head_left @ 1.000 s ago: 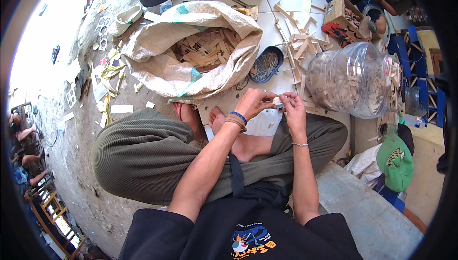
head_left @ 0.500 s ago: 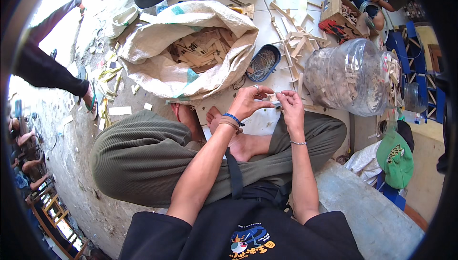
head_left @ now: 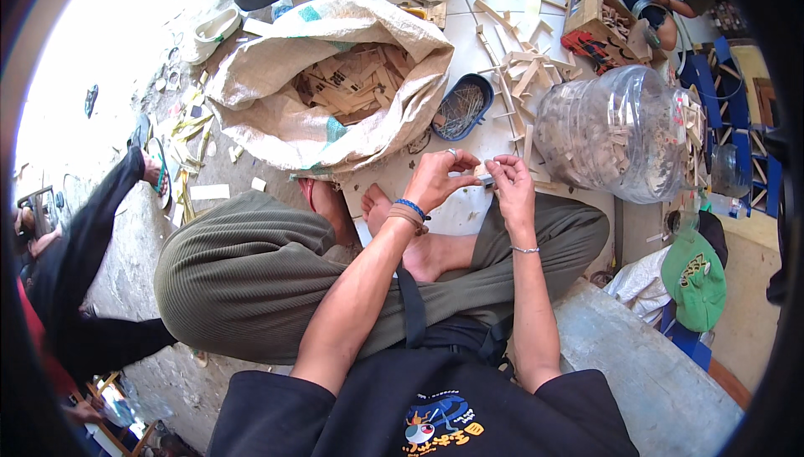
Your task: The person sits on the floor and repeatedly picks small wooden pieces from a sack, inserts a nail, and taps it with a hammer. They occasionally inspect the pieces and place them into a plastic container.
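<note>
Above my crossed legs both hands meet at a small pale block-like piece (head_left: 483, 175), perhaps wood, with a greyish lower side. My right hand (head_left: 512, 185) pinches its right end between thumb and fingertips. My left hand (head_left: 438, 178) is curled, with thumb and index finger closing on its left side. Just beyond lies a blue oval tray (head_left: 479, 119) of thin metal pins or nails. To its left a large white woven sack (head_left: 260, 105) gapes, filled with flat wooden pieces (head_left: 356, 84). Wooden joined strips (head_left: 526, 72) lie heaped right of the tray.
A clear plastic jug (head_left: 599, 134) with wooden bits lies on its side at the right. Behind it is a cardboard box (head_left: 593, 25) of small pieces. A green cap (head_left: 693, 281) is at the right. Another person's dark-trousered legs (head_left: 92, 256) are at the left.
The small piece has turned between my fingers and shows more of its pale face. My hands have barely shifted. At the left, the passing person has moved nearer, toward the lower edge.
</note>
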Available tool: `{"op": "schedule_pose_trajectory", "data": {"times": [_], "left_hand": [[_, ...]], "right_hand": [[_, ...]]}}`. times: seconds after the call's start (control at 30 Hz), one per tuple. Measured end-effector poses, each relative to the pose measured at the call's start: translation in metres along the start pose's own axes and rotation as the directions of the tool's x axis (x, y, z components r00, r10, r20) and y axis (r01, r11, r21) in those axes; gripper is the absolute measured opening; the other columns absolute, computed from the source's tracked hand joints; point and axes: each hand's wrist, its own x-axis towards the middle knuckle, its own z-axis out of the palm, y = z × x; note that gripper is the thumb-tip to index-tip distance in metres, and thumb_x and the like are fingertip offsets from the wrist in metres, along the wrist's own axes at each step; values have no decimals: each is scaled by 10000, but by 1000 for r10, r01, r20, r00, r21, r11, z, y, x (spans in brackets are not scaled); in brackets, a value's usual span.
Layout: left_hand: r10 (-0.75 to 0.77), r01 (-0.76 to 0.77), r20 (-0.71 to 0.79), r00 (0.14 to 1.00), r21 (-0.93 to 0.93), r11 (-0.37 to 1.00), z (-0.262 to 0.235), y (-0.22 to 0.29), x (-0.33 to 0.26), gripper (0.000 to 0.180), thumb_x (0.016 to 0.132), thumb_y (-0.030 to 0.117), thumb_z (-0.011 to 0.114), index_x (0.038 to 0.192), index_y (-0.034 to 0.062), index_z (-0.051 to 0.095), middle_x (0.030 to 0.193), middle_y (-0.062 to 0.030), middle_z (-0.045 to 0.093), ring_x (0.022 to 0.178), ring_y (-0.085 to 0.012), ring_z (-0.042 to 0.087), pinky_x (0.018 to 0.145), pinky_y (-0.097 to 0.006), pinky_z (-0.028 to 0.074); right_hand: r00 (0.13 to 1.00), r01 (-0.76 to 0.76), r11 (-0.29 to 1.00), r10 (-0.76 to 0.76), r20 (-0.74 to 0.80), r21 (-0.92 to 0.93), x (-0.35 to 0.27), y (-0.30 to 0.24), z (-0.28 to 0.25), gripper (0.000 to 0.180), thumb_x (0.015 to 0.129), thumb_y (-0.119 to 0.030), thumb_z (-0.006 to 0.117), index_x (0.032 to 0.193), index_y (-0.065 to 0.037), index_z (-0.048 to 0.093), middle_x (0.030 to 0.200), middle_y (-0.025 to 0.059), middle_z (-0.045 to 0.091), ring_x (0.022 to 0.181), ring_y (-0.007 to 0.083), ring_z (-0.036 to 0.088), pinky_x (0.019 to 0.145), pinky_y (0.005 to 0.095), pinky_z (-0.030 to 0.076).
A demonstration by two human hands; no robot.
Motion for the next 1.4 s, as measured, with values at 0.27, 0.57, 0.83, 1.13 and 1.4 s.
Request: {"op": "schedule_pose_trajectory", "data": {"times": [0.27, 0.57, 0.83, 1.13, 1.4], "left_hand": [[-39, 39, 11, 999, 21, 999, 0, 0, 0, 465, 823, 262, 912, 1166, -11, 759, 1096, -167, 789, 1088, -252, 763, 936, -360, 615], [0, -1, -27, 1000, -40, 999, 4, -1, -2, 436, 840, 243, 903, 1151, -25, 756, 1092, -145, 789, 1081, -221, 758, 925, -354, 620], [-49, 42, -48, 998, -137, 990, 7, -6, -7, 321, 863, 218, 880, 1084, 6, 783, 1025, -130, 806, 998, -204, 780, 855, -336, 613], [-13, -3, -83, 996, -195, 981, 13, -13, -9, 236, 880, 91, 850, 1073, -27, 782, 1069, -101, 804, 992, -139, 749, 900, -304, 612], [-38, 19, -64, 997, -263, 965, 13, -15, -8, 232, 884, 96, 846, 1074, -20, 781, 1070, -100, 804, 998, -140, 751, 890, -304, 609]], "right_hand": [[1000, 18, 999, -18, 9, -44, 1, -2, -3, 312, 962, -229, 810, 1124, -10, 656, 908, 19, 745, 765, 34, 581, 670, 206, 448], [1000, -3, 999, 4, 5, -51, 0, -4, -3, 325, 958, -236, 814, 1121, -4, 657, 915, 31, 752, 800, 43, 616, 703, 210, 475], [1000, -29, 996, 30, 9, -82, -2, -7, -4, 335, 960, -238, 807, 1137, 1, 653, 920, 41, 755, 813, 45, 623, 722, 219, 487], [965, 259, 820, -235, 113, -510, 49, -48, 1, 252, 1002, -262, 716, 1077, -23, 734, 1009, 104, 765, 947, 198, 715, 881, 347, 531], [795, 576, -43, -200, 572, -816, 134, -37, 62, 133, 930, -215, 673, 952, -131, 775, 991, 114, 693, 858, 331, 692, 844, 495, 433]]}}
